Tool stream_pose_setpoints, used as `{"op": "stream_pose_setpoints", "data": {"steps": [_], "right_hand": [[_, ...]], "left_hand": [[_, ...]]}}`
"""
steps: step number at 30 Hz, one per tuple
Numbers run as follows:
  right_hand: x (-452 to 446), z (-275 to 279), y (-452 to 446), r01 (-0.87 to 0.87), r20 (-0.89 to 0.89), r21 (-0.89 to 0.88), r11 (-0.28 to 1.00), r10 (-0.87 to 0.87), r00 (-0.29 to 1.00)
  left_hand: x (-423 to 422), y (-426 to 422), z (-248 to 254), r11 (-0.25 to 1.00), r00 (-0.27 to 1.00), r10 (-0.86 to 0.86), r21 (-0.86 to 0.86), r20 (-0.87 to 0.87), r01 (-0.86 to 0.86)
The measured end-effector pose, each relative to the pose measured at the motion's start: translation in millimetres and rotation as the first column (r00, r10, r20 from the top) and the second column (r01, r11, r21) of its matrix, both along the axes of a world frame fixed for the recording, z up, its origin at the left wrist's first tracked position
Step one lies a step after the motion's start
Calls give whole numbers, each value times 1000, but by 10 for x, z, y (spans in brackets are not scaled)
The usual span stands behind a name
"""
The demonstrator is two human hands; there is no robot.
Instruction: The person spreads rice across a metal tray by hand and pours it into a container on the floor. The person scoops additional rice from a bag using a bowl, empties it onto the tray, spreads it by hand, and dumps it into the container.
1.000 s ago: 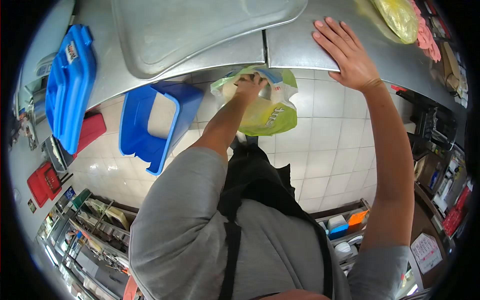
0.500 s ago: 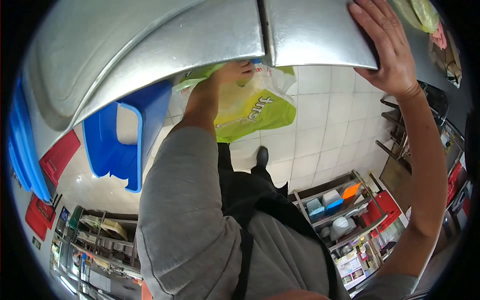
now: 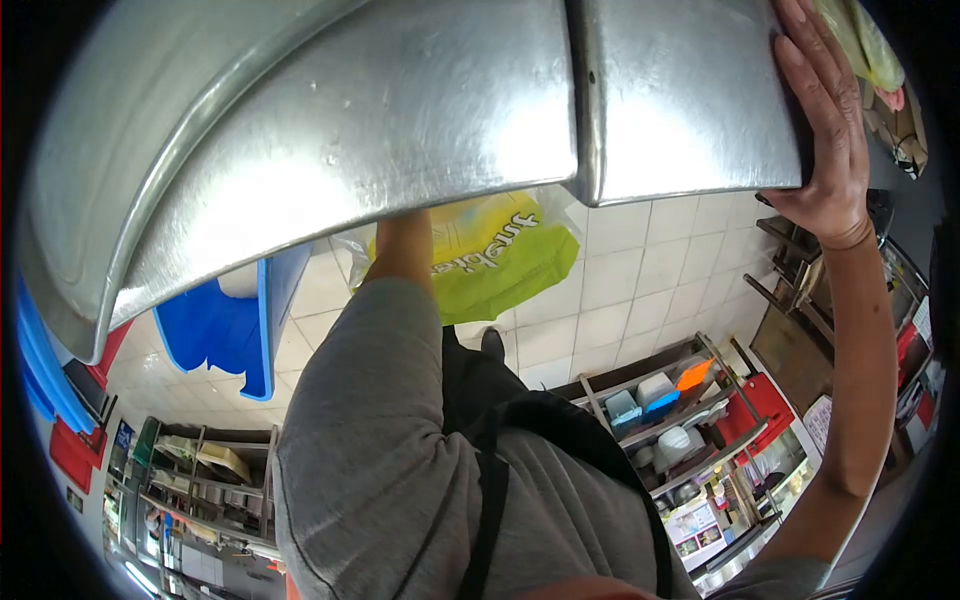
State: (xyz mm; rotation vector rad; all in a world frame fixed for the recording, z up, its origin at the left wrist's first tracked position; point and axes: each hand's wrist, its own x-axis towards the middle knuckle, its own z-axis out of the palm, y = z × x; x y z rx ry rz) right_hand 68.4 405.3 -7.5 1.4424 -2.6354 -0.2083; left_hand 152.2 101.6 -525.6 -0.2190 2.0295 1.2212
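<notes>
Green-yellow plastic bag [image 3: 505, 270], white lettering, below the desk's [image 3: 430, 130] near edge, over tiled floor [image 3: 625, 285]; far part hidden by the desk. Left forearm [image 3: 404, 250] runs up along the bag's left side and under the edge. Hands: left is hidden by the desk, can't tell if clenched, released or grasping; right [image 3: 835, 165] is unclenched, fingers extended, resting at the desk's right end, thumb by the near corner. Desk is metal, two sections with a seam between; metal tray [image 3: 140, 110] with raised rim on the left section. Blue bin [image 3: 215, 325] on the floor left of the bag, partly covered by the desk. Black shoe [image 3: 493, 344] just nearer than the bag. Rack [image 3: 652, 482] with containers to the near right, orange item [image 3: 693, 374] on it. Yellowish plastic bag [image 3: 872, 50] and pink item [image 3: 890, 98] at far right.
</notes>
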Motion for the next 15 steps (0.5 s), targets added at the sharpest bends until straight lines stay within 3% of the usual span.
{"op": "stream_pose_setpoints", "data": {"steps": [10,13,15], "right_hand": [[41,25,-105,2,-17,-98,995,-3,1000],[134,84,-163,128,-2,-29,991,-128,992],[147,88,-185,176,137,-220,960,-148,979]], "left_hand": [[147,-180,366,982,974,178,33,142,-184],[234,-453,687,984,954,176,-67,243,-165],[258,-737,772,987,975,140,-100,171,-125]]}}
